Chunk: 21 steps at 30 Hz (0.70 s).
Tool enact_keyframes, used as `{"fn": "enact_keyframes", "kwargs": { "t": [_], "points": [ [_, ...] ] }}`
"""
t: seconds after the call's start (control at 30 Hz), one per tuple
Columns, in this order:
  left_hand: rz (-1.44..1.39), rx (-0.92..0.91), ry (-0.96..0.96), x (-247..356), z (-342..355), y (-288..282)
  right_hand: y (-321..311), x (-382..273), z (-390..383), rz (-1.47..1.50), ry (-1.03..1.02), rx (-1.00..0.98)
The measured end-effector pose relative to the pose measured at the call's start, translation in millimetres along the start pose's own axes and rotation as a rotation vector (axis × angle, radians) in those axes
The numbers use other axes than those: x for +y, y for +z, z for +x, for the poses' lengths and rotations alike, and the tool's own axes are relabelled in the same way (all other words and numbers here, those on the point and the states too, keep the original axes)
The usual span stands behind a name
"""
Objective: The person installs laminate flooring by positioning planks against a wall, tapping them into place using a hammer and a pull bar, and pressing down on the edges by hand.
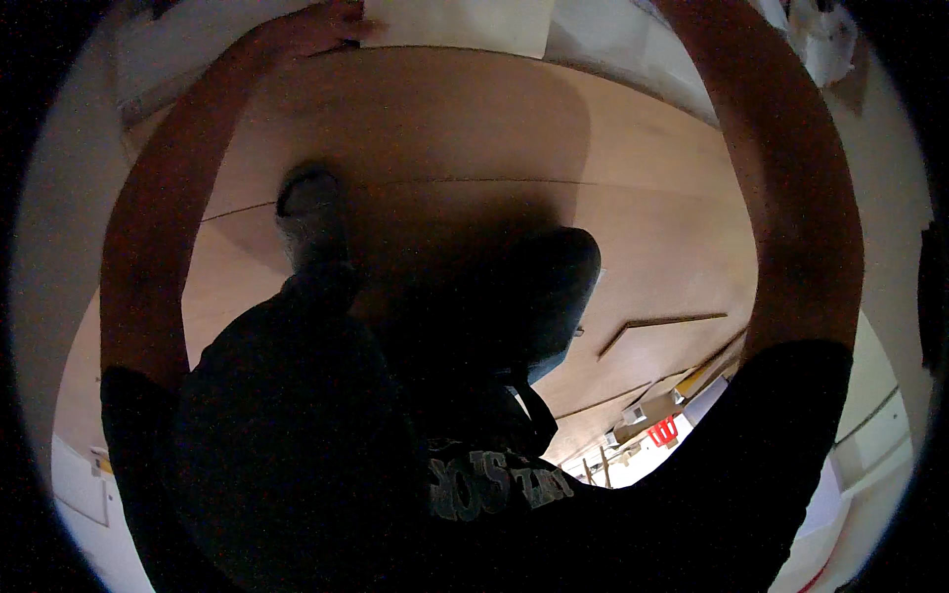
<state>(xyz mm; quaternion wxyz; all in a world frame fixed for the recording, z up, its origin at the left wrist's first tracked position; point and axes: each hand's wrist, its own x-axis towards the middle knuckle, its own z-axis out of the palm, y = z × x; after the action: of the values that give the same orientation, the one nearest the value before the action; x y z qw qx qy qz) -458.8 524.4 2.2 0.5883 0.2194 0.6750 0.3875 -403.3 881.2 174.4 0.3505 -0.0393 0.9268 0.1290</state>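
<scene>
A pale cream board [458, 22] spans the top centre, in front of a white vertical surface [232, 30]. My left hand [326, 25] is at the board's left edge, its fingers closed on that edge and partly cut off by the frame. My right forearm [791, 188] reaches up past the top edge at the right; the hand itself is out of view. Below, my left shoe [311, 208] rests on the light wooden flooring [425, 128], and my bent right knee [563, 272] is lower down, right of centre.
A loose thin board [657, 328] lies on the floor at the right. Behind me are a red object [662, 431] and assorted small items near a bright area. A crumpled whitish thing [820, 44] is at the top right. Pale walls [59, 247] rise on both sides.
</scene>
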Motion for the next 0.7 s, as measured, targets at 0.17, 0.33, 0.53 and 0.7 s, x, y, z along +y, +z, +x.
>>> {"fn": "enact_keyframes", "kwargs": {
  "t": [0.17,0.33,0.53,0.7],
  "points": [
    [0.008,0.013,0.01,1.3,0.5,-2.5,-0.8,-2.2,2.1,-0.01,0.014,0.004],
    [0.011,0.02,0.018,0.4,0.9,-4.2,-2.8,-4.2,4.6,-0.02,0.007,0.014],
    [0.008,0.013,0.017,-2.7,0.3,-6.6,-4.9,-7.0,6.5,-0.02,0.005,0.017],
    [0.001,0.0,0.019,-4.2,-2.4,-3.7,-6.0,-9.2,6.5,-0.022,0.003,0.015]
  ]
}}
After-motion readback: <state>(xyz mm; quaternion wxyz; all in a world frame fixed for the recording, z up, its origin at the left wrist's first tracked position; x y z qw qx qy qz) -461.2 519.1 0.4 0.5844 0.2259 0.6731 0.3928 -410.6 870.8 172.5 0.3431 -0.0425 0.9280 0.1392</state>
